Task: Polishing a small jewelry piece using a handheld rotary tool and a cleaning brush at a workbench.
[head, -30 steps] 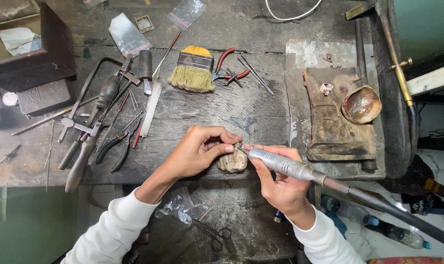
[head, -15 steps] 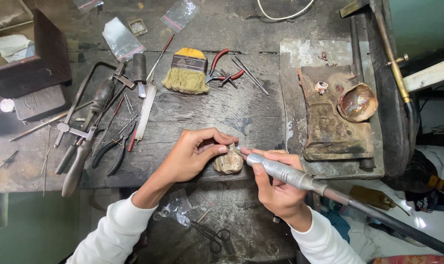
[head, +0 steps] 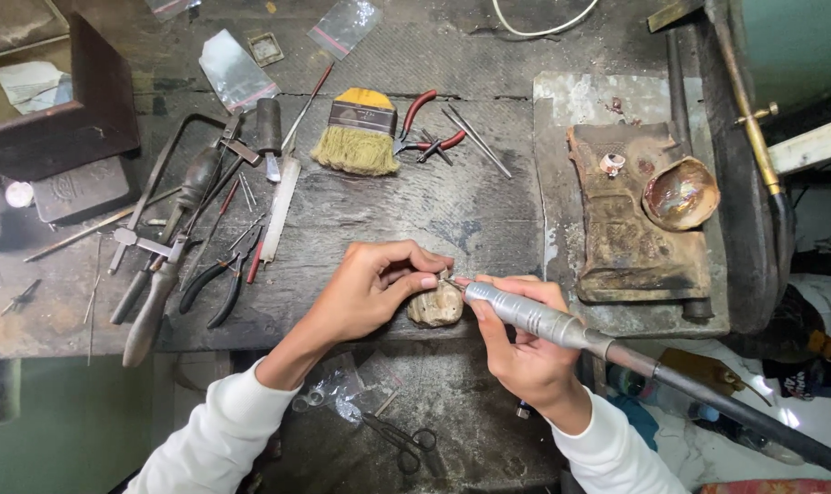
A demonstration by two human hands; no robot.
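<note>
My left hand [head: 371, 288] pinches a small piece against the top of a worn wooden bench peg [head: 435, 308] at the front edge of the dark workbench [head: 360, 220]; the piece itself is hidden by my fingertips. My right hand [head: 523, 352] grips a silver rotary handpiece [head: 525, 314] like a pen. Its tip points left and meets my left fingertips just above the peg. The black flexible shaft [head: 735, 412] trails off to the lower right.
A yellow-handled brush [head: 356, 133], red-handled pliers [head: 424, 128], a saw frame, files and black pliers [head: 216, 284] lie at the left and middle. A charred block with a small round dish [head: 679, 192] sits at right. Scissors [head: 402, 439] lie on the shelf below.
Both hands stay together at the peg. The view has shifted slightly, so the hands and handpiece sit a little further left and higher than before.
</note>
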